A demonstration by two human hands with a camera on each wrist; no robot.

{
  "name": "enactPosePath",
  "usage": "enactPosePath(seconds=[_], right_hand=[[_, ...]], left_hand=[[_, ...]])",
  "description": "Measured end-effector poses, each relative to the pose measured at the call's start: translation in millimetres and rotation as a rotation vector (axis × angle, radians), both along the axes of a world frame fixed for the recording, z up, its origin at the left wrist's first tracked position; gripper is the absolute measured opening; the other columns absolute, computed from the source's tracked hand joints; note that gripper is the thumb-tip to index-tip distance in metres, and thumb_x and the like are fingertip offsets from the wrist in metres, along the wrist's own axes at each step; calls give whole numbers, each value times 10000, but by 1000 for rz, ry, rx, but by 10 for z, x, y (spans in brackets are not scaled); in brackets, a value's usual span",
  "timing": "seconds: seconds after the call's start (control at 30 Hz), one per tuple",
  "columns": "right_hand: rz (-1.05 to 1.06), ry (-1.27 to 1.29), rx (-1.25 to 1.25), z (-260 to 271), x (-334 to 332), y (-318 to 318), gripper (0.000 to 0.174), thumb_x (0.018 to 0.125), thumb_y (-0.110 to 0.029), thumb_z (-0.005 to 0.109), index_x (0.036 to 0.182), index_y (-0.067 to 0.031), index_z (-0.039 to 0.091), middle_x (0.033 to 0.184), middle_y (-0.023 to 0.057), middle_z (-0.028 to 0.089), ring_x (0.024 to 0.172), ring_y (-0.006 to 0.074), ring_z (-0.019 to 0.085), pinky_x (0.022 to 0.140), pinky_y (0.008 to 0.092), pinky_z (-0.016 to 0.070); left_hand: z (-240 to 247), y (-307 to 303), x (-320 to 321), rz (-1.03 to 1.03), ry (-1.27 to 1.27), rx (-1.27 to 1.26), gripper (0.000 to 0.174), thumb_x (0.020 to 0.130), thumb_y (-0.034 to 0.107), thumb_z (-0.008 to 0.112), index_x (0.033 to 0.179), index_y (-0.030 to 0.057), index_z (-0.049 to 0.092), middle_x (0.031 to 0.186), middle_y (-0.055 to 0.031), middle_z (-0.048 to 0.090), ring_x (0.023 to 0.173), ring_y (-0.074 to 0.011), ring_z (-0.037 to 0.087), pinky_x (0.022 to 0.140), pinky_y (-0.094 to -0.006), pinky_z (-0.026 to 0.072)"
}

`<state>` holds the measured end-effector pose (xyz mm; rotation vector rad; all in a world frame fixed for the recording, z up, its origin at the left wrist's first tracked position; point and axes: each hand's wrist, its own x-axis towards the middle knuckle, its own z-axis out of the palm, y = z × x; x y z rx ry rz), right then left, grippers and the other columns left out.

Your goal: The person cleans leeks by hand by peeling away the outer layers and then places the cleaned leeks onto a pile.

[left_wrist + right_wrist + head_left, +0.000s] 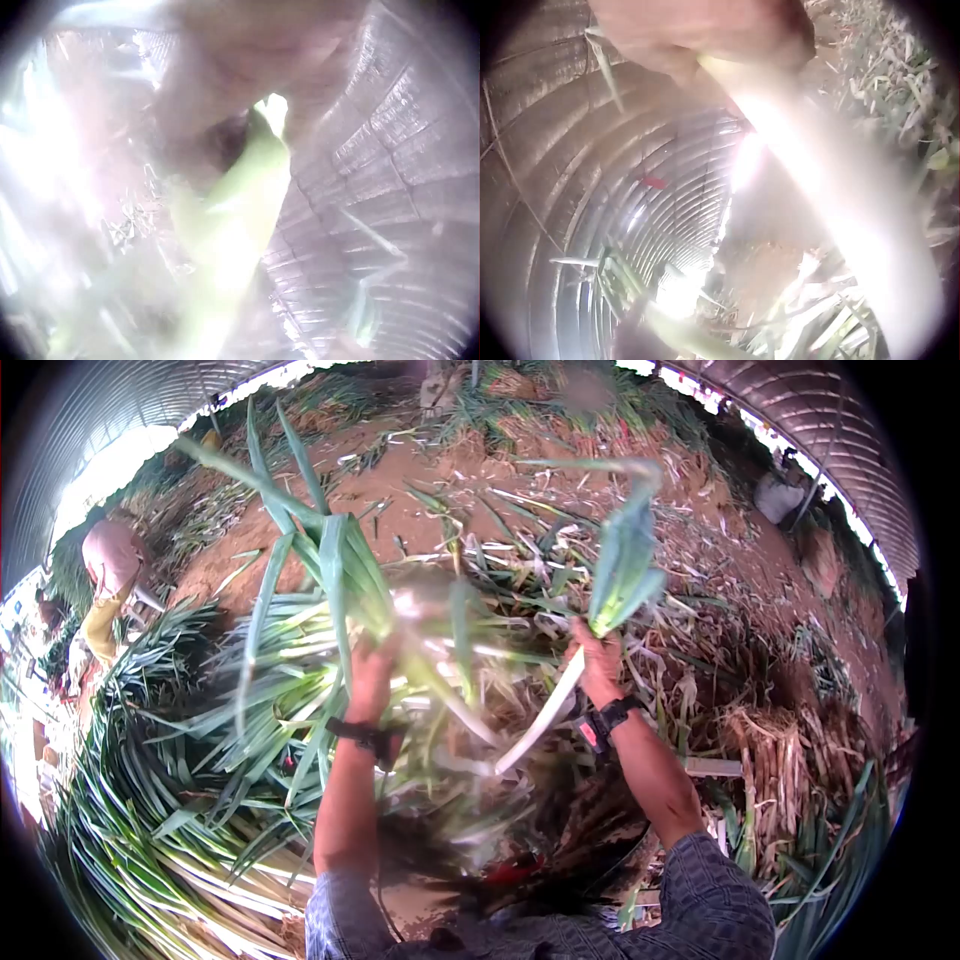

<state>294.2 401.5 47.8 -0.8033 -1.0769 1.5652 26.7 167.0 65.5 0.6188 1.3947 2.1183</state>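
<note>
In the head view the left hand (372,665) grips a green onion stalk (372,582) with several long leaves fanning up and left; its pale lower end slants down to the right. The right hand (598,660) holds another stalk (545,722) by its middle, green leaves above and white end pointing down-left. The two white ends come close together between the hands. In the left wrist view, fingers (262,52) curl round a pale green stalk (232,217), blurred. The right wrist view shows fingers (705,30) wrapped on a bright white stalk (817,187).
A large pile of long onions (180,820) lies at the left, with peeled leaves (690,660) scattered over the ground. Bundled stalks (780,770) stand at the right. A person in a pink top (113,555) bends at the far left.
</note>
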Motion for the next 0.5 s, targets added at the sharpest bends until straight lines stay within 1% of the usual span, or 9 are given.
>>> enactPosePath(seconds=[0.07,0.17,0.23,0.3,0.33,0.37,0.4,0.47,0.5], right_hand=[[181,6,7,108,-106,-196,147,848,-158,781,921,-77,682,661,27,623,493,115,577,421,268,470],[405,-167,72,134,-234,-526,181,831,-180,796,954,-81,708,777,62,690,583,124,634,498,294,550],[579,-39,-8,-7,-339,-742,242,817,-188,808,1010,-84,705,895,61,706,721,152,679,605,327,588],[612,-334,23,-70,-408,-914,315,807,-190,816,1074,-80,690,1012,81,702,905,178,685,735,353,614],[651,-430,72,-20,-395,-1038,403,806,-212,818,1153,-83,658,1102,102,685,1005,194,669,832,360,614],[729,-575,94,167,-364,-1112,485,800,-245,826,1209,-77,628,1172,128,660,1063,202,649,871,366,601],[724,-475,214,-53,-411,-1096,506,835,-318,788,1225,-52,607,1074,129,671,957,187,659,789,353,581],[653,-405,487,-137,-446,-1208,533,872,-373,750,1247,-33,583,995,132,679,871,184,669,737,351,558],[583,-434,640,-139,-435,-1280,521,874,-355,750,1252,-40,580,1014,135,676,892,196,668,767,364,555]], left_hand=[[61,6,-22,-193,-59,30,256,902,164,709,1122,55,638,978,-63,693,886,-187,685,755,-371,611],[250,20,246,-301,-73,111,264,901,129,710,1149,59,651,1041,-66,710,890,-181,694,736,-360,614],[305,19,373,-369,-73,47,235,897,127,721,1121,74,676,1046,-70,718,877,-169,698,726,-348,612],[262,112,522,-343,-53,12,231,890,139,733,1109,81,685,1015,-61,721,865,-162,696,719,-338,610],[186,147,523,-248,32,-176,268,878,156,749,1117,62,673,989,-65,718,849,-166,692,700,-324,605],[14,186,536,-264,-23,3,309,884,146,726,1151,24,627,1008,-102,698,839,-191,683,686,-325,603],[-159,212,546,-201,80,18,325,889,142,701,1164,3,596,1017,-118,683,836,-206,678,681,-328,602],[-437,286,554,-29,274,-29,371,890,138,638,1195,-40,524,1056,-149,630,835,-232,663,666,-341,608],[-635,295,511,-43,180,-49,361,890,133,634,1186,-41,522,1060,-151,621,849,-234,661,663,-341,610]])
